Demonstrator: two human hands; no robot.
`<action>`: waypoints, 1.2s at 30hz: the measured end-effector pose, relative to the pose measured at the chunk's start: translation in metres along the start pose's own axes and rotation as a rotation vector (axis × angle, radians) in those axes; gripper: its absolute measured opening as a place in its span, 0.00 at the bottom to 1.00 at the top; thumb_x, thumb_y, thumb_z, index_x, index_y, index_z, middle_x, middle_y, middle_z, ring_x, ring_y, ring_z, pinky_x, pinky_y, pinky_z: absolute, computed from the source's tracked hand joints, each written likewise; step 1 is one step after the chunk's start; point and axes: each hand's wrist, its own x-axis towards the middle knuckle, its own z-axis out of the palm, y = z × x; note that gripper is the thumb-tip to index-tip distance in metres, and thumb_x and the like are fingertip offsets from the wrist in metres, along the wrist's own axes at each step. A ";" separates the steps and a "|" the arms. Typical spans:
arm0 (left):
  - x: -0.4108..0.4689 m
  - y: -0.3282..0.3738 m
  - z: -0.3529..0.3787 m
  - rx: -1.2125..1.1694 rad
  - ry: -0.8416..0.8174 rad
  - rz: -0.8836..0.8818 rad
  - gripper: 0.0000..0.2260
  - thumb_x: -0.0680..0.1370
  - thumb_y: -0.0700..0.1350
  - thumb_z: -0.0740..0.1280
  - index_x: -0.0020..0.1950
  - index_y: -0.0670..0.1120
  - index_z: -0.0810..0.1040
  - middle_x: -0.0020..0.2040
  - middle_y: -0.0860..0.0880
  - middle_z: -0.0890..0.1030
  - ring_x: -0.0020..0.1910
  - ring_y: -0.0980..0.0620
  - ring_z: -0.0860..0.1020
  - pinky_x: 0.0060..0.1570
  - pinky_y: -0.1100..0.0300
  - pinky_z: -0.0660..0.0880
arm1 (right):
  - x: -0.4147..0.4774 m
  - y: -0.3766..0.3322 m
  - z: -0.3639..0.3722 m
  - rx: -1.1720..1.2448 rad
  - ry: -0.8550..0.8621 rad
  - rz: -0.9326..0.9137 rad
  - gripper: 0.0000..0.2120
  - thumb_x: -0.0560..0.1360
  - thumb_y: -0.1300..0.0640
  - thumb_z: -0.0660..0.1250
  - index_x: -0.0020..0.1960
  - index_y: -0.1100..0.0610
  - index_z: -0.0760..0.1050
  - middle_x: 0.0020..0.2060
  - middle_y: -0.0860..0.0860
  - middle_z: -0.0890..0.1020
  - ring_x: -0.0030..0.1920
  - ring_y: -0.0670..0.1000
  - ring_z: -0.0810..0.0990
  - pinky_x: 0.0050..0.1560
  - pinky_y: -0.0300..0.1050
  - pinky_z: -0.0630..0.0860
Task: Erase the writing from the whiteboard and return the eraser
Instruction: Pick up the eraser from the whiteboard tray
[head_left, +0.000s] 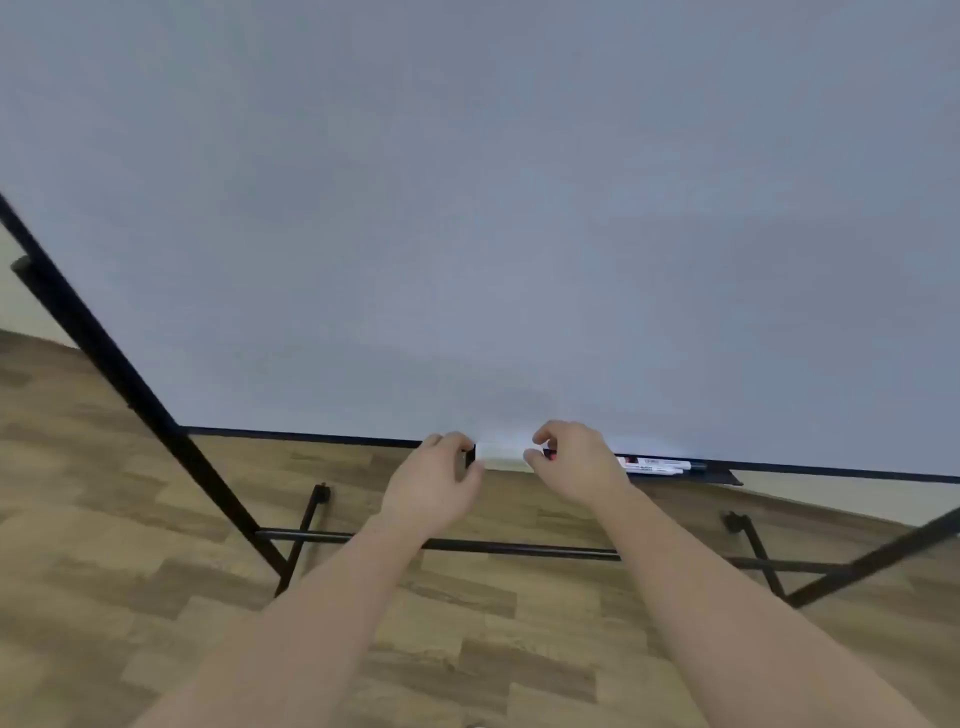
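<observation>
A single head-worn wide-angle view looks forward and down, close to the pale grey black-framed whiteboard (467, 208), floor beneath it.

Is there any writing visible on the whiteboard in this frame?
No: the whiteboard surface is blank, while both hands, left hand and right hand, hold the white eraser at the bottom edge.

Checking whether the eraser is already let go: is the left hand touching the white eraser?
Touching. In the head view the left hand's fingers meet the left end of the white eraser, with no gap visible between them.
</observation>
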 end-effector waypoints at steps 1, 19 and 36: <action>0.012 -0.001 0.006 -0.009 -0.021 -0.024 0.16 0.81 0.55 0.62 0.68 0.52 0.74 0.62 0.53 0.77 0.58 0.53 0.77 0.56 0.53 0.77 | 0.010 0.004 0.004 0.000 -0.017 0.014 0.14 0.77 0.47 0.67 0.60 0.50 0.77 0.53 0.52 0.79 0.50 0.51 0.79 0.53 0.51 0.79; 0.091 -0.030 0.066 -0.009 -0.214 -0.225 0.18 0.79 0.52 0.65 0.69 0.53 0.76 0.63 0.50 0.80 0.58 0.52 0.80 0.57 0.56 0.77 | 0.085 0.032 0.054 -0.120 -0.139 0.018 0.13 0.78 0.53 0.66 0.62 0.50 0.76 0.63 0.51 0.76 0.59 0.53 0.78 0.53 0.47 0.77; 0.077 -0.003 -0.068 -0.217 0.235 -0.024 0.12 0.80 0.49 0.65 0.63 0.54 0.78 0.53 0.58 0.77 0.51 0.67 0.75 0.45 0.75 0.68 | 0.065 -0.076 -0.060 0.401 -0.242 -0.013 0.14 0.69 0.39 0.75 0.50 0.44 0.82 0.50 0.47 0.83 0.48 0.47 0.81 0.49 0.44 0.78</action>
